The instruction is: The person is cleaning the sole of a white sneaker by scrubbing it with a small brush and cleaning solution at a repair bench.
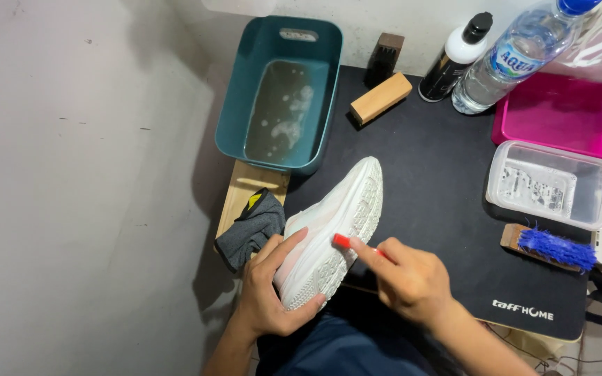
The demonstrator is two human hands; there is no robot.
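Sneaker (336,230), white and turned on its side with the ribbed sole facing right, sits at the near left edge of a black mat (440,181), partly over the person's lap. The left hand (269,289) wraps around the heel end, fingers curled over the upper and thumb under the sole, gripping it firmly. The right hand (409,278) pinches a small red-tipped brush (343,241), whose head touches the sole's edge. Just left of the sneaker, a crumpled grey cloth (251,228) lies on a pale wooden board (245,184). Beyond the sneaker's toe stands a teal tub (238,104) of cloudy, soapy water. Farther back from the sneaker lie a wooden block brush (380,98), a dark brush (384,56), a black bottle with a white shoulder (454,59) and a clear water bottle (517,56). Well to the right of the sneaker are a pink tray (566,115), a clear plastic container (552,182) and a brush with blue bristles (552,247).
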